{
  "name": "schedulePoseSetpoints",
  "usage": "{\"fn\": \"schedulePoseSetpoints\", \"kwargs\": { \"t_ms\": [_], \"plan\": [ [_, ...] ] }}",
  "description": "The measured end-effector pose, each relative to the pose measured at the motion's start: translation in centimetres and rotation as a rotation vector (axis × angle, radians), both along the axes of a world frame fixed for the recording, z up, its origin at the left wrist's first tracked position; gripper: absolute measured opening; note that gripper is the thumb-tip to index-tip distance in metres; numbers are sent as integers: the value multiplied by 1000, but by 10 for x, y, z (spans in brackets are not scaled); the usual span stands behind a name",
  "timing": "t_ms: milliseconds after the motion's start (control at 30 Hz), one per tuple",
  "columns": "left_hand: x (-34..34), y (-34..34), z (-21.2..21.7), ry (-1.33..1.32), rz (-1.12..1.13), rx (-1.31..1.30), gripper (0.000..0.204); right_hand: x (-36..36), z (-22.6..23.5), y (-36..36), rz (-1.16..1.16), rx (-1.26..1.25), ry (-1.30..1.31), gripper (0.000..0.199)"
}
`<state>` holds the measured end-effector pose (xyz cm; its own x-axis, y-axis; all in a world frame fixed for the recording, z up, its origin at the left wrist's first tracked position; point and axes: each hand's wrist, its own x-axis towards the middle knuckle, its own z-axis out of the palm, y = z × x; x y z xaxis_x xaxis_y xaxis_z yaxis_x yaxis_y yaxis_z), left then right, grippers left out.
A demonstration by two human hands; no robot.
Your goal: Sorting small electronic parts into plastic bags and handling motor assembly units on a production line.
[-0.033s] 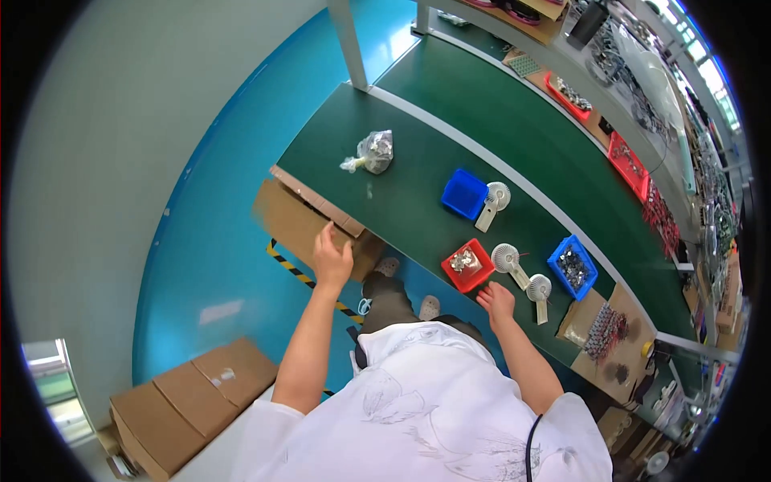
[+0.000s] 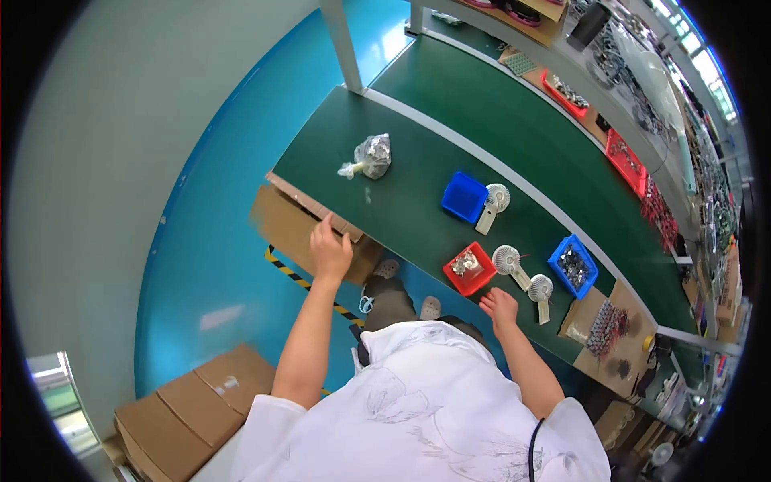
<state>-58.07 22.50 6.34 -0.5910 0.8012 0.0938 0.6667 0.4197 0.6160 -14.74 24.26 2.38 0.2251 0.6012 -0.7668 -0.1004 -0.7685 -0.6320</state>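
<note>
My left hand (image 2: pixel 331 251) is over the open cardboard box (image 2: pixel 283 223) at the table's near edge, with fingers and thumb apart and nothing seen in them. Its fingertips are by the box's upper rim; I cannot tell whether they touch it. My right hand (image 2: pixel 499 308) hangs by the table edge, fingers loosely stretched and holding nothing visible. Closest to it is a red tray (image 2: pixel 482 281) with small shiny metal parts in a clear bag. Right of that tray lie two white handheld fans (image 2: pixel 507 259), with a third white fan (image 2: pixel 498 198) farther back.
An empty-looking blue tray (image 2: pixel 464 196) touches the far fan. A blue tray of metal parts (image 2: pixel 573 267) stands to the right, beside cardboard with red-wired parts (image 2: pixel 607 331). A clear bag (image 2: pixel 373 156) lies far left on the green table (image 2: pixel 418 177). A closed carton (image 2: pixel 197 410) is at lower left.
The view has shifted very slightly. Both hands stay in nearly the same places, and nothing has been picked up or let go.
</note>
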Motion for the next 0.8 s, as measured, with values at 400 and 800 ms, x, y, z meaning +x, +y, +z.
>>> {"fn": "schedulePoseSetpoints", "kwargs": {
  "t_ms": [400,800],
  "plan": [
    [-87,195,-61,-19,-547,-242,36,-106,91,-9,302,-73,6,29],
    [-53,152,84,-447,-485,-229,37,-201,154,68,746,683,-268,32]
  ]
}}
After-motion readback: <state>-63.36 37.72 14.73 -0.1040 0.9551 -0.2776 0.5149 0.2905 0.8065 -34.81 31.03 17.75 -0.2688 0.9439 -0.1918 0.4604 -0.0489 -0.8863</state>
